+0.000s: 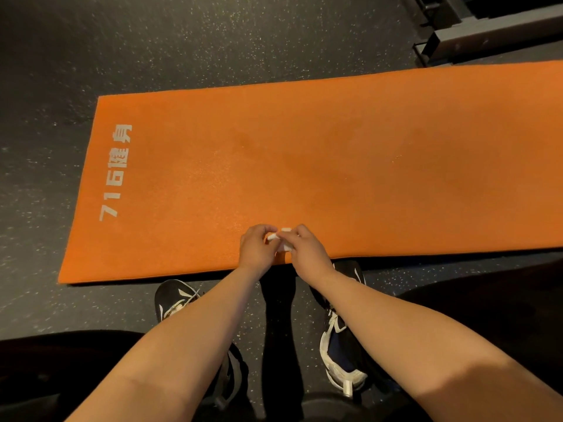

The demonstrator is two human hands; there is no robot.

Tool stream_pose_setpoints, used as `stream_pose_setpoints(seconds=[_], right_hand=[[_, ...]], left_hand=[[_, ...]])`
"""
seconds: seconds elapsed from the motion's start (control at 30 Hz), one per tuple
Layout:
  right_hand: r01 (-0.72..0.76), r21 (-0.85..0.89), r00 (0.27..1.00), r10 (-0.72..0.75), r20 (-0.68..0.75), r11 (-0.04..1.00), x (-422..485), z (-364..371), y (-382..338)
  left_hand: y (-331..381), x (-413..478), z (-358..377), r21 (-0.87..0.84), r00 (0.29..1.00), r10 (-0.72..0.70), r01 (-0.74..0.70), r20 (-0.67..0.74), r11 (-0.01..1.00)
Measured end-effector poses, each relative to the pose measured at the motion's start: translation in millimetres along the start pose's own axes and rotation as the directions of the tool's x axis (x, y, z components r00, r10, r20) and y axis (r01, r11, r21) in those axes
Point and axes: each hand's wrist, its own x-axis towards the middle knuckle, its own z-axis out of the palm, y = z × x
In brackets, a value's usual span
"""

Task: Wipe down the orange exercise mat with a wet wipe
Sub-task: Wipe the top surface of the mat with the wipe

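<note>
The orange exercise mat [320,166] lies flat on the dark speckled floor, with white lettering near its left end. Above the mat's near edge, my left hand [257,246] and my right hand [306,249] meet side by side. Both pinch a small white wet wipe [281,237] between their fingers. The wipe is bunched and mostly hidden by my fingers. Whether it touches the mat cannot be told.
My two feet in black and white sneakers [175,300] stand on the floor just short of the mat's near edge. A dark metal equipment frame [457,35] stands at the far right, beyond the mat. Dark speckled floor [152,44] surrounds the mat.
</note>
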Motion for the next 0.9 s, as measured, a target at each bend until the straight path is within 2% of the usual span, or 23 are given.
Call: stream_pose_setpoints(seconds=[0.13, 0.3, 0.37, 0.43, 0.5, 0.57, 0.6, 0.67, 0.77, 0.83, 0.9], right_hand=[[0.088, -0.345, 0.991, -0.046, 0.129, 0.934, -4, 17, 8], [0.214, -0.438, 0.968, -0.128, 0.217, 0.873, -10, 32, 13], [0.182, -0.491, 0.966, -0.063, 0.250, 0.852, 1, 26, 13], [0.048, -0.549, 0.981, 0.064, 0.183, 0.835, 21, 17, 14], [-0.139, -0.553, 0.979, 0.200, 0.050, 0.821, 40, 8, 15], [-0.223, -0.520, 0.966, 0.258, -0.005, 0.824, 52, 11, 12], [-0.203, -0.504, 0.970, 0.244, 0.016, 0.839, 56, 18, 7], [-0.073, -0.471, 0.984, 0.141, 0.112, 0.879, 59, 37, -4], [0.113, -0.464, 0.973, -0.004, 0.229, 0.878, 71, 48, -1], [0.100, -0.485, 0.980, -0.001, 0.200, 0.869, 86, 36, 11], [-0.074, -0.488, 0.992, 0.114, 0.052, 0.869, 100, 21, 19]], left_hand=[[-17, -9, -2, 0.165, 0.996, -0.007, -0.008, 0.087, 0.986], [-32, -8, -2, 0.274, 0.989, 0.075, -0.107, 0.125, 0.956], [-36, -3, -4, 0.300, 0.987, 0.098, -0.131, 0.124, 0.945], [-39, 3, -7, 0.374, 0.984, 0.110, -0.157, 0.143, 0.914], [-40, 10, -8, 0.463, 0.979, 0.104, -0.176, 0.177, 0.868], [-38, 16, -8, 0.487, 0.980, 0.099, -0.172, 0.173, 0.856], [-36, 18, -9, 0.487, 0.983, 0.097, -0.162, 0.155, 0.858], [-34, 23, -11, 0.481, 0.990, 0.103, -0.136, 0.095, 0.866], [-36, 33, -18, 0.492, 0.998, 0.067, -0.055, -0.007, 0.869], [-43, 40, -25, 0.514, 0.998, 0.020, 0.011, -0.055, 0.858], [-46, 48, -31, 0.497, 0.997, -0.026, 0.062, -0.078, 0.866]])
